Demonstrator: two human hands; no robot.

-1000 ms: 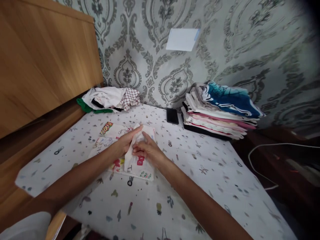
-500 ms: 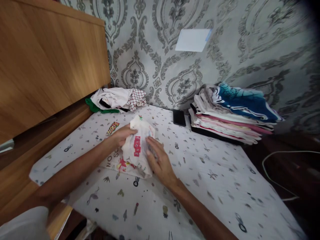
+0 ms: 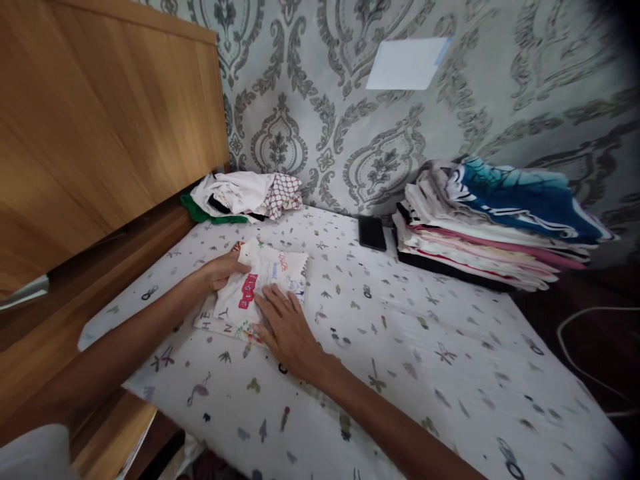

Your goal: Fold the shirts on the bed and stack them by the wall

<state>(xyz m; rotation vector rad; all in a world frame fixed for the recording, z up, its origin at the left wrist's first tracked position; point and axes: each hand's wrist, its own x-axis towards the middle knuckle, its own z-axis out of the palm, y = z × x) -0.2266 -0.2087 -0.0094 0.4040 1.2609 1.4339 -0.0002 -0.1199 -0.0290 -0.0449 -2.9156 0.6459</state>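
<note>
A white printed shirt (image 3: 265,261), folded into a small bundle, lies on the patterned white sheet (image 3: 400,373). Red, blue and green prints and some lettering show on its upper layer. My left hand (image 3: 224,271) grips the shirt's left edge, thumb on top and the other fingers partly hidden. Across the shirt's lower right part, my right hand (image 3: 287,327) rests flat with its fingers stretched out, touching the cloth.
A loose heap of clothes (image 3: 245,190) sits at the back left, beside a wooden cabinet (image 3: 120,113). Against the wall on the right stands a stack of folded clothes (image 3: 480,240), a black phone (image 3: 372,233) next to it. A white cable (image 3: 563,333) hangs off the right side.
The shirt's upper layer, bunched and raised before, now lies flatter and wider over the lower part. My right hand has come down onto the cloth; the left has shifted left along the edge.
</note>
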